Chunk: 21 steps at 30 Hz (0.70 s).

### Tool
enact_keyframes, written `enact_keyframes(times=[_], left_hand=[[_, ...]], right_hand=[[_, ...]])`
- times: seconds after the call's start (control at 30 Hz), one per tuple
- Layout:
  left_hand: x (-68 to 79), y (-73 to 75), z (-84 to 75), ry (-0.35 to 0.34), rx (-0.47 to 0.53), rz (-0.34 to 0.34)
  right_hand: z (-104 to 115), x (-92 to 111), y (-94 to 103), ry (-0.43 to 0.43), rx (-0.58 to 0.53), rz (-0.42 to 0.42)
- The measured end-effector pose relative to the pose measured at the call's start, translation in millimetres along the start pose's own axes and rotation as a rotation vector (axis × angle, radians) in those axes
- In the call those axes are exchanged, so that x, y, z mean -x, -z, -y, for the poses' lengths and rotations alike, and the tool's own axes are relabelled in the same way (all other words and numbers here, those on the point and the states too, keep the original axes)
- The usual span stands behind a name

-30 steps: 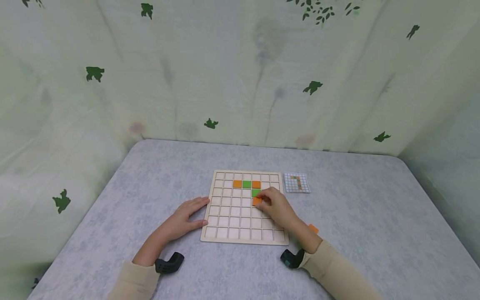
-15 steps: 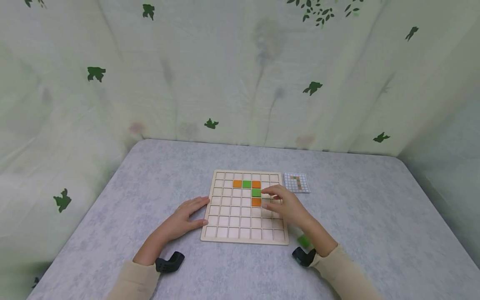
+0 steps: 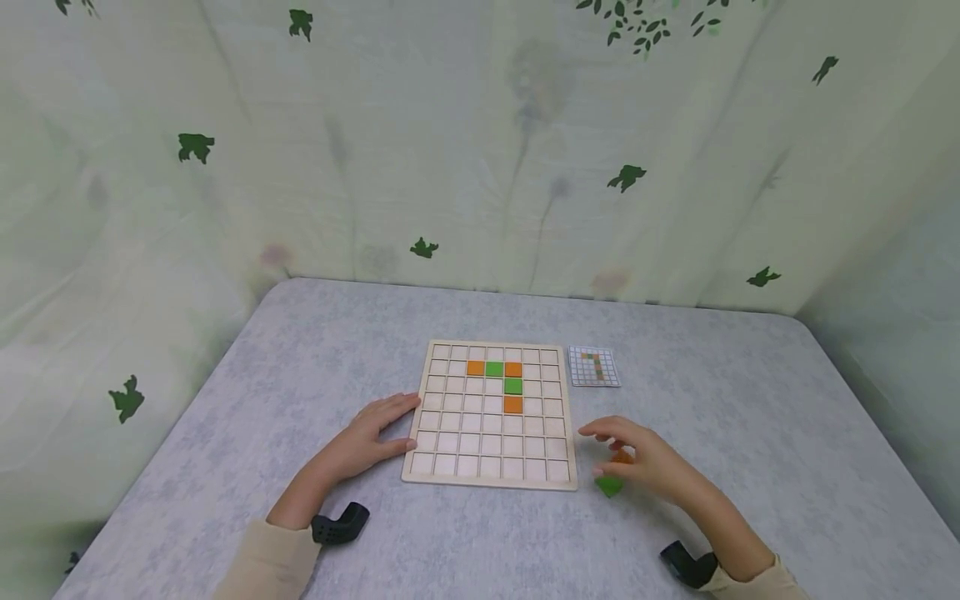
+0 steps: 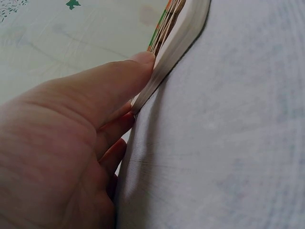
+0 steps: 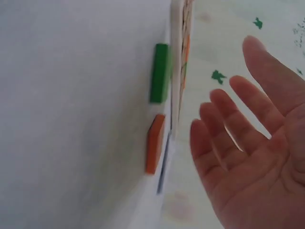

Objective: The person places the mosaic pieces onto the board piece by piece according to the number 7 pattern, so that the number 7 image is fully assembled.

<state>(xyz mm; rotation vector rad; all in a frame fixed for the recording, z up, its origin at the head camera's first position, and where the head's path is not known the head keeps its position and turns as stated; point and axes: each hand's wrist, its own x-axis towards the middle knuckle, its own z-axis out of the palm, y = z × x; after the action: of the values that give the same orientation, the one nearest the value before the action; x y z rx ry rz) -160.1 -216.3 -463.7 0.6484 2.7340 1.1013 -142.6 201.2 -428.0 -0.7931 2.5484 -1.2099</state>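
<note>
A square wooden grid board lies on the table. Orange and green square tiles fill several of its cells: a short row ending in an orange tile, then a green tile and an orange tile below it. My left hand touches the board's left edge with fingers and thumb spread. To the right of the board, my right hand hovers over a loose green tile and a loose orange tile, partly covering them. In the right wrist view its palm holds nothing, apart from both tiles.
A small printed card with a coloured grid pattern lies beside the board's upper right corner. Dark wrist-worn devices sit on both wrists. A pale curtain with green leaf shapes hangs behind the grey table.
My right hand has let go of the orange tile now lying in the board's cell and moved right and down, off the board to the loose tiles. The left hand has stayed in place.
</note>
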Motion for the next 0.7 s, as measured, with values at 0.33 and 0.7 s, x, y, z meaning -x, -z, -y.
enact_keyframes(times=[0.33, 0.7], left_hand=[[0.4, -0.3, 0.2, 0.005, -0.001, -0.001], [-0.2, -0.5, 0.4, -0.014, -0.001, -0.002]], right_hand=[[-18, 20, 1.2, -0.007, 0.129, 0.128], [-9, 10, -3.7, -0.014, 0.172, 0.057]])
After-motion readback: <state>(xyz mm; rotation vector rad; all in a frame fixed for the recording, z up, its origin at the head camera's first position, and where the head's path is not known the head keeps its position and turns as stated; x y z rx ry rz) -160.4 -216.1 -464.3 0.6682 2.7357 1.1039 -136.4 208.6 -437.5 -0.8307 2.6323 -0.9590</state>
